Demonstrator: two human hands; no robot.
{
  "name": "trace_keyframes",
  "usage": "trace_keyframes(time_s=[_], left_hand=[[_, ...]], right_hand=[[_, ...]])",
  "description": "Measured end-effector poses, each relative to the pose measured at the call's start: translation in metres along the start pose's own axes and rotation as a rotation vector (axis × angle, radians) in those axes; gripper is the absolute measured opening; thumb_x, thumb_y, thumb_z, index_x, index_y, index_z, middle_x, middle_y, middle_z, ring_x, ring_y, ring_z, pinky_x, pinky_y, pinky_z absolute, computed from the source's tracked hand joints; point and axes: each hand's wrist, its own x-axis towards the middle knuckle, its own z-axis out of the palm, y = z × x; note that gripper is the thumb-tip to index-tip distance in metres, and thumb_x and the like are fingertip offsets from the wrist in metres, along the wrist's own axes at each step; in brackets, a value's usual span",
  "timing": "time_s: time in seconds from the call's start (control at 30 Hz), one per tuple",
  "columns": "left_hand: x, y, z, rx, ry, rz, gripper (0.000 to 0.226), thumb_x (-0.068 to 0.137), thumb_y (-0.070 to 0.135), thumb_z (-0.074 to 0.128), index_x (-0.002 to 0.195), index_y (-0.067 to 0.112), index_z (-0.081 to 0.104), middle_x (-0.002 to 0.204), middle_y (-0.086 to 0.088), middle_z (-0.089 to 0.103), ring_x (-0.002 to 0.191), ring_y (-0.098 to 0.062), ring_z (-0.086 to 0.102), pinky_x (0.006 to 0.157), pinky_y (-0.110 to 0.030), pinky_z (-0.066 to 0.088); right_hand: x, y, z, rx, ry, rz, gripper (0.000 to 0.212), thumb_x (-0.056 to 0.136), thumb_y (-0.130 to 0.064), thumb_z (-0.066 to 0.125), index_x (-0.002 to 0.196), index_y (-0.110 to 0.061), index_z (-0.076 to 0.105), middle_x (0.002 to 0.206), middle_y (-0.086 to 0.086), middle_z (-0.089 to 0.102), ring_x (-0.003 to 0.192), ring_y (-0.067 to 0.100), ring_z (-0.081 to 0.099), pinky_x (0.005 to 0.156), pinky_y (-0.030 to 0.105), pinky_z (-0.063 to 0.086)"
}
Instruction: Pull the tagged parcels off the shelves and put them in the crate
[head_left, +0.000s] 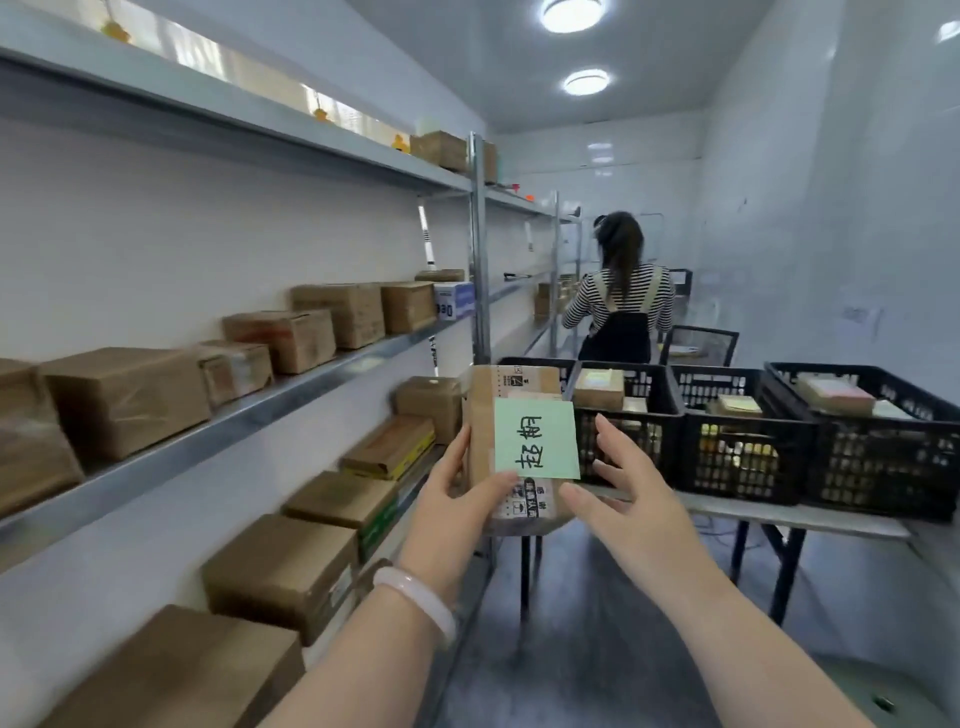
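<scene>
My left hand (457, 499) pinches the tagged parcel (480, 415) low down, mid-air off the table (779, 512)'s left end. My right hand (628, 499) is spread beside it. Looks light, stiff cardboard, so I'd grip both side edges.

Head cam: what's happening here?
A person holds a small cardboard parcel with a green note stuck on its front, out in the aisle. The left hand grips its lower left edge; the right hand is open at its right side, contact unclear. The parcel is not in a crate yet: the black crates stand ahead on a table, already holding some parcels. More boxes sit on the shelves at left. Another person stands farther down, back turned.
</scene>
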Motion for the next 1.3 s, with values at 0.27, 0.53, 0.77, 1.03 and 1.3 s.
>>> trace_keyframes(time_s=[0.27, 0.53, 0.77, 1.03, 1.3], left_hand=[[0.083, -0.072, 0.149, -0.061, -0.264, -0.131, 0.076, 0.075, 0.022, 0.080, 0.142, 0.035, 0.046, 0.114, 0.004, 0.073, 0.103, -0.021, 0.071, 0.095, -0.049, 0.053], [0.116, -0.141, 0.296, -0.114, -0.635, -0.283, 0.065, 0.087, 0.014, 0.071, 0.144, 0.032, 0.044, 0.115, 0.001, 0.073, 0.102, -0.022, 0.071, 0.088, -0.046, 0.057], [0.115, -0.186, 0.406, -0.165, -1.023, -0.483, 0.063, 0.088, 0.015, 0.070, 0.143, 0.032, 0.044, 0.118, 0.000, 0.072, 0.101, -0.022, 0.072, 0.078, -0.039, 0.060], [0.078, -0.212, 0.494, -0.122, -1.401, -0.560, 0.058, 0.088, 0.017, 0.070, 0.138, 0.036, 0.050, 0.111, 0.008, 0.074, 0.092, -0.013, 0.073, 0.062, -0.023, 0.057], [0.009, -0.234, 0.582, 0.026, -1.611, -0.568, 0.064, 0.085, 0.022, 0.073, 0.141, 0.042, 0.047, 0.115, 0.010, 0.072, 0.092, -0.010, 0.073, 0.071, -0.030, 0.060]], right_hand=[[0.014, 0.066, -0.148, -0.462, 0.141, 0.090, 0.088, 0.070, -0.066, 0.068, 0.139, -0.068, 0.013, 0.150, -0.035, 0.019, 0.136, -0.008, 0.019, 0.108, 0.030, 0.026], [-0.027, 0.125, -0.259, -0.905, 0.336, 0.407, 0.099, 0.075, -0.066, 0.066, 0.147, -0.054, -0.001, 0.160, -0.020, 0.002, 0.147, 0.005, 0.003, 0.117, 0.033, 0.015], [-0.063, 0.125, -0.307, -1.065, 0.637, 0.647, 0.098, 0.078, -0.068, 0.061, 0.150, -0.047, -0.002, 0.161, -0.017, 0.004, 0.147, 0.003, 0.001, 0.119, 0.031, 0.009], [-0.101, 0.127, -0.312, -1.130, 0.870, 0.932, 0.100, 0.076, -0.072, 0.059, 0.151, -0.045, 0.000, 0.160, -0.018, 0.003, 0.147, 0.006, 0.003, 0.119, 0.033, 0.012], [-0.164, 0.120, -0.375, -1.109, 1.020, 1.086, 0.102, 0.074, -0.072, 0.061, 0.152, -0.044, 0.001, 0.161, -0.014, 0.006, 0.147, 0.006, 0.002, 0.121, 0.038, 0.015]])
